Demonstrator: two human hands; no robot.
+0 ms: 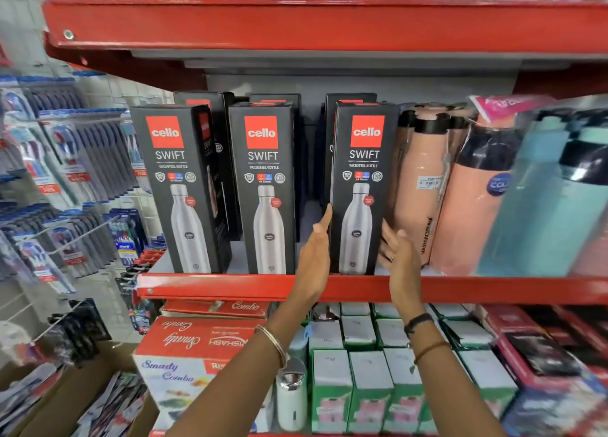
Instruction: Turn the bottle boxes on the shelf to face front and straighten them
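Three black "cello SWIFT" bottle boxes stand upright at the front of the red shelf (230, 287), fronts facing me: a left box (177, 190), a middle box (265, 190) and a right box (362, 190). More black boxes (348, 99) stand behind them. My left hand (316, 255) lies flat against the right box's left side, fingers straight. My right hand (396, 249) is at that box's lower right edge, fingers spread. The box sits between both palms; neither hand wraps around it.
Peach bottles (424, 186) and teal bottles (552, 200) in plastic wrap crowd the shelf just right of the right box. A red shelf edge (296, 25) hangs overhead. Toothbrush packs (75, 160) hang on the left. Red combo boxes (197, 338) and green-white boxes (368, 380) fill the shelf below.
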